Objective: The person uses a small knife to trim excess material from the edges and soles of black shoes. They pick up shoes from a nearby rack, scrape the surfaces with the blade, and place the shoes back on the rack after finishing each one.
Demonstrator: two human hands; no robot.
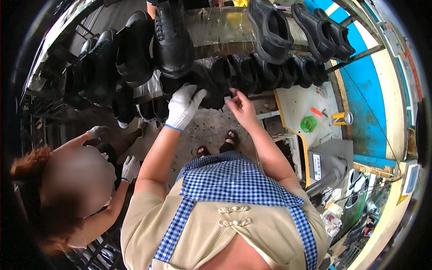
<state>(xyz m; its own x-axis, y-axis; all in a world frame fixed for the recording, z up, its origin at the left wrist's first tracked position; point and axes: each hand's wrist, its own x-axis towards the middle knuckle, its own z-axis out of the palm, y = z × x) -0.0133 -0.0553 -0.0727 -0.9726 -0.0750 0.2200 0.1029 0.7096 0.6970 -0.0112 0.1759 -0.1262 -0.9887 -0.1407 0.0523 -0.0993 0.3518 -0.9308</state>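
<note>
The left hand [183,107], in a white work glove with a blue cuff, is closed over the top of a black shoe [211,85] that sits in the lower row of a shoe rack [225,31]. The right hand [242,108] is bare and apart from the left; its fingers are loosely curled just beside the same shoe, at its right edge, and whether they touch it I cannot tell. That shoe stands near the middle of the rack's lower row, with more black shoes [288,69] lined up to its right. On the rack's upper level stand tall black boots [173,38] above the gloved hand, and black sandals [272,29] further right. Right of the rack is a pale worktop [299,105] carrying a green roll of tape [308,123] and a yellow cup [343,118]. Left of the rack, another person's gloved hand [130,168] is raised at a lower level.
</note>
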